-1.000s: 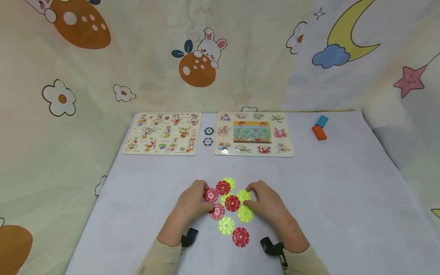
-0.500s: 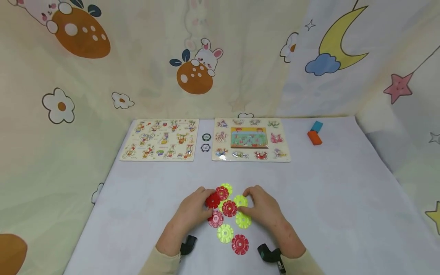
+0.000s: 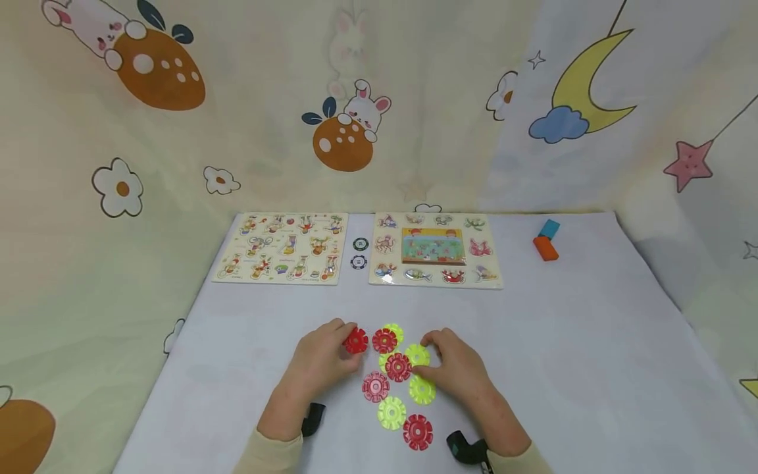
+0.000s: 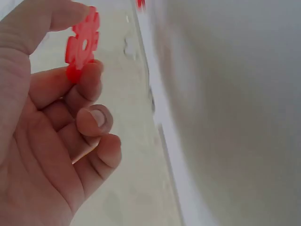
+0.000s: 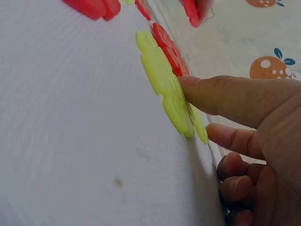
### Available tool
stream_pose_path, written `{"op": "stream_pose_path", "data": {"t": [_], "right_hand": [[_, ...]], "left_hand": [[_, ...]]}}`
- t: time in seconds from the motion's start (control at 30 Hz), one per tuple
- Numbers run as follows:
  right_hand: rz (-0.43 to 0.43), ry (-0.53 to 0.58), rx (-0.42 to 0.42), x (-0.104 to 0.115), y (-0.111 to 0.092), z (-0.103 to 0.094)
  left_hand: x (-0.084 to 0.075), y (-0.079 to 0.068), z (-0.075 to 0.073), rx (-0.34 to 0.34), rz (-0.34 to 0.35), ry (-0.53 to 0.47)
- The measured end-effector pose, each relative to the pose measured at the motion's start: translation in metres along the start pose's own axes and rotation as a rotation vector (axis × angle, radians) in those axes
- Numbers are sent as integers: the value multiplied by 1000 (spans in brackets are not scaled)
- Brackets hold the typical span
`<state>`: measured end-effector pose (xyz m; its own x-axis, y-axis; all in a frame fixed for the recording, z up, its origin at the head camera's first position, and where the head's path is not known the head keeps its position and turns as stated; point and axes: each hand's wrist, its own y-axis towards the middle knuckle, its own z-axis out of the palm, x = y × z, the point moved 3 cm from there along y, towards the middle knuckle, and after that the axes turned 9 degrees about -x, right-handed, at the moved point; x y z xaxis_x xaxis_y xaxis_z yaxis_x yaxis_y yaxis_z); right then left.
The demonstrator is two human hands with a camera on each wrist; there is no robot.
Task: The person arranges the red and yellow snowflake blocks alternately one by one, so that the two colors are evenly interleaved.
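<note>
My left hand [image 3: 322, 352] pinches a red notched disc [image 3: 356, 341] between thumb and forefinger. In the left wrist view this red disc [image 4: 83, 42] stands nearly edge-on, with the other fingers curled below it. My right hand [image 3: 458, 362] grips a yellow-green notched disc [image 3: 418, 355] on the table, thumb and forefinger at its edges. The right wrist view shows the thumb [image 5: 200, 89] beside a red disc [image 5: 169, 49]. A second yellow-green disc [image 3: 422, 390] lies just in front. Around them are a pink-red disc [image 3: 376, 387], another yellow-green disc [image 3: 392, 413] and a red disc [image 3: 418, 432].
Two picture puzzle boards, one with animal figures [image 3: 281, 249] and one with sea creatures [image 3: 435, 278], lie along the back of the white table [image 3: 562, 368]. Two round chips [image 3: 359, 253] sit between them. Orange [image 3: 545, 249] and blue [image 3: 549, 229] blocks lie at back right.
My left hand has lifted a red disc from the left side of the group and drawn it slightly left. The right hand stays at the yellow-green disc. The head view has shifted a little.
</note>
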<state>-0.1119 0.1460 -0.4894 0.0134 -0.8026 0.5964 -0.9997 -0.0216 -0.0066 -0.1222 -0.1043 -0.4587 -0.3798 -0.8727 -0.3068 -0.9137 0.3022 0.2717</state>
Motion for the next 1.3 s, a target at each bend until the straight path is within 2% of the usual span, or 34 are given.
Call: {"op": "stream_pose_path", "data": {"t": [0.13,0.33,0.43,0.57,0.7,0.9,1.13,1.3], "right_hand": [[7,-14,4,-3,-3,0],[-13,-24,20,-2,-4,1],[-10,-22,20,-1,-4,1],[3,-20,21,0,-3,1],[34,-27,38,1,-3,2],[82,-31,71,3,-2,3],[135,-13,58,5,-2,-1],[177,81,27,8,-3,-7]], "left_hand": [[20,2,-15,-65,-42,3],[65,0,-33,-94,-186,-17],[91,-1,-36,-55,-270,-28],[123,-2,-39,39,-367,-14],[146,-4,-38,114,-399,8],[157,-9,-34,152,-432,-43],[160,-6,-32,111,-453,-97],[162,-6,-31,94,-484,-121]]}}
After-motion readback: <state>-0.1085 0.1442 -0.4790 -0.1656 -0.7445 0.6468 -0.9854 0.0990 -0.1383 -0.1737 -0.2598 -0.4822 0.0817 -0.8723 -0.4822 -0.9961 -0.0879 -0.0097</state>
